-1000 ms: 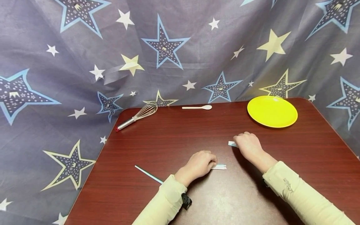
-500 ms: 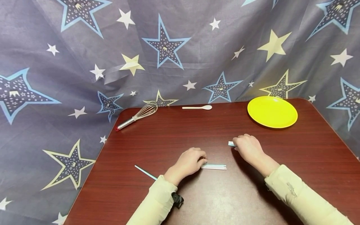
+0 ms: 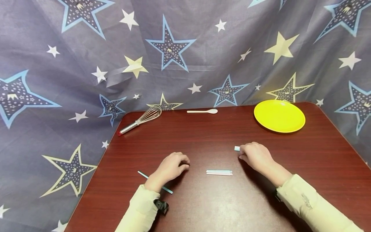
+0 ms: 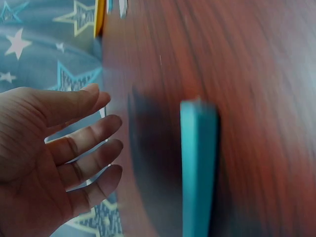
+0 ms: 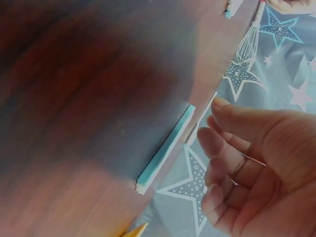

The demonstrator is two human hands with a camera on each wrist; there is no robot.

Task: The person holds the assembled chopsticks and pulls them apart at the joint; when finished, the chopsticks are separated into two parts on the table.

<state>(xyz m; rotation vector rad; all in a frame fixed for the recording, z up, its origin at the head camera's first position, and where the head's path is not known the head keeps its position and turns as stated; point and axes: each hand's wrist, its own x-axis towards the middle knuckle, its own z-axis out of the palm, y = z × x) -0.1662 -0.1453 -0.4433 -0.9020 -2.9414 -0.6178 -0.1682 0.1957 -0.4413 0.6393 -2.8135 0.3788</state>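
Observation:
My left hand [image 3: 171,167] hovers over the table's left part, its fingers loosely bent around nothing in the left wrist view. Below its wrist lies a single thin teal stick [image 3: 167,190], partly hidden by the forearm; the left wrist view shows this teal stick [image 4: 199,168] apart from the fingers. A row of white and pale blue sticks [image 3: 219,172] lies side by side between my hands. My right hand [image 3: 256,156] is over another white-and-teal stick piece [image 3: 237,148]. In the right wrist view that piece [image 5: 167,148] rests on the table, apart from the loosely curled fingers.
A whisk [image 3: 141,120] lies at the back left of the dark red table [image 3: 188,135]. At the back edge is a white spoon [image 3: 203,111], and a yellow plate [image 3: 279,116] stands at the back right. A star-patterned cloth [image 3: 200,38] hangs behind.
My left hand has let go of the row of sticks and moved left, uncovering the row's whole length. My right hand has shifted slightly toward me.

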